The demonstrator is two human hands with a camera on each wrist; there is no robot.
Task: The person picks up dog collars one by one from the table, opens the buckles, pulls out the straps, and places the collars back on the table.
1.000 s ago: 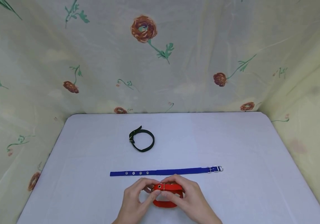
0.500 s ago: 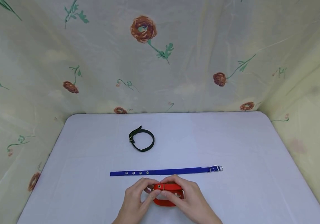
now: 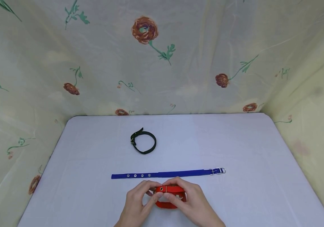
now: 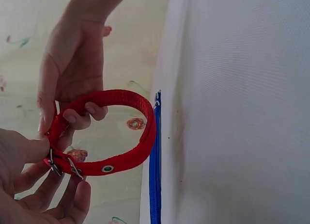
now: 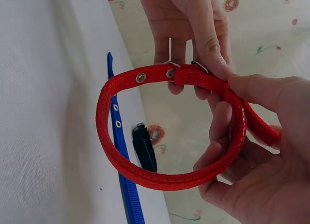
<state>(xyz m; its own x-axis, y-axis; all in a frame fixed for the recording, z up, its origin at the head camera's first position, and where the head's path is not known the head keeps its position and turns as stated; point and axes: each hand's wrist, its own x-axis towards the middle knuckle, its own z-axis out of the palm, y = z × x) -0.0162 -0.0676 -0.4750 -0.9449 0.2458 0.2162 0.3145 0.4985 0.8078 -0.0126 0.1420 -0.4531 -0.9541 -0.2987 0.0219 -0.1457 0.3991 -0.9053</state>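
Observation:
A red collar with metal eyelets and a buckle is bent into a loop near the front of the table. My left hand pinches it by the buckle, thumb in front and fingers behind. Beside it my right hand grips the same collar, its thumb close to the left thumb. In the right wrist view the collar forms a closed ring, and its strap end sticks out past the right fingers. The left wrist view shows the buckle of the collar at the left fingertips.
A blue collar lies stretched out flat just beyond the hands, eyelets left, buckle right. Farther back rests a black collar buckled into a ring. The white table meets a flowered curtain behind and at both sides.
Both hands stay almost still at the red collar. The lower part of its loop has shifted up slightly, and a pale bit inside it shows more.

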